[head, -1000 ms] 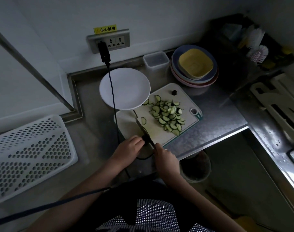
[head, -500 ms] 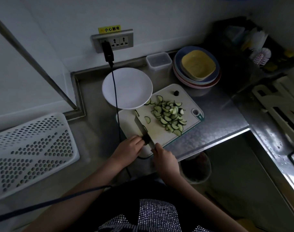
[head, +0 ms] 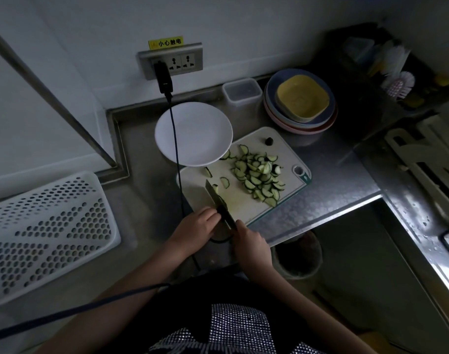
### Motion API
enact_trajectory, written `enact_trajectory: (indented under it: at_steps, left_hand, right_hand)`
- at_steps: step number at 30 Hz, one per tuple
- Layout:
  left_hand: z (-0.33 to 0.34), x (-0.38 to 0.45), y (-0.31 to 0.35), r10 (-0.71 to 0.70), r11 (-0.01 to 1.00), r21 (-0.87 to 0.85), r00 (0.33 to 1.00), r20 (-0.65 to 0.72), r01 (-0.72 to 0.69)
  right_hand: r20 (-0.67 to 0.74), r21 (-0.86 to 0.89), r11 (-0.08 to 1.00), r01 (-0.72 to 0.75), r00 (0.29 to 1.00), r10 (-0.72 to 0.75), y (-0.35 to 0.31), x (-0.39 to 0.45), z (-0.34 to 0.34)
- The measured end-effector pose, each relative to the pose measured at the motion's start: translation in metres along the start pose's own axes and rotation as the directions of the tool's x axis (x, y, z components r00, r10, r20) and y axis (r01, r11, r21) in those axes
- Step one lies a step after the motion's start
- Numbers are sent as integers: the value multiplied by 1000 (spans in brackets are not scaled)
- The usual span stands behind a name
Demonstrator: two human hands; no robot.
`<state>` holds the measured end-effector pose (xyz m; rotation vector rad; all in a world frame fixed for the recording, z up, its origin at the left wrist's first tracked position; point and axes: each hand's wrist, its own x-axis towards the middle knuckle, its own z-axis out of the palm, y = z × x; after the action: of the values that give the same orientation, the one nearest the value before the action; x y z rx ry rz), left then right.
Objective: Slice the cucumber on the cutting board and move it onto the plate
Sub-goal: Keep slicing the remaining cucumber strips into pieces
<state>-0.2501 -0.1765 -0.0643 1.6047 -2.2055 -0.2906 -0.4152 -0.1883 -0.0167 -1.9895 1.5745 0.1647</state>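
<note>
A white cutting board [head: 246, 203] lies on the steel counter with a heap of half-round cucumber slices [head: 261, 176] on its right part. A few loose slices [head: 224, 182] lie near the knife [head: 215, 198], whose blade rests tip-away on the board's near left part. My right hand [head: 251, 242] grips the knife handle at the board's near edge. My left hand [head: 198, 226] sits just left of the blade with curled fingers on a small dark cucumber end [head: 222, 201], which is mostly hidden. The white plate [head: 192, 134] stands bare behind the board, overlapping its far left corner.
A black cable [head: 176, 154] runs from the wall socket across the plate to my body. A clear tub [head: 241, 92] and stacked bowls [head: 301, 103] stand at the back. A white perforated basket [head: 47, 231] lies to the left. A bin [head: 298, 256] is below the counter edge.
Both hands and the knife stay at the board's near edge. The blade has shifted only slightly and the camera has moved a little.
</note>
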Motion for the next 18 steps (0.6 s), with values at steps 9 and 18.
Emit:
enact_trajectory:
  at_steps: [9, 18]
  left_hand:
    - [-2, -2, -1, 3, 1000, 3, 1000, -29, -2]
    - [0, -3, -3, 13, 999, 36, 1000, 13, -14]
  right_hand:
    - [-76, 55, 998, 40, 996, -35, -1, -9, -10]
    - [-20, 58, 998, 25, 1000, -23, -2, -6, -8]
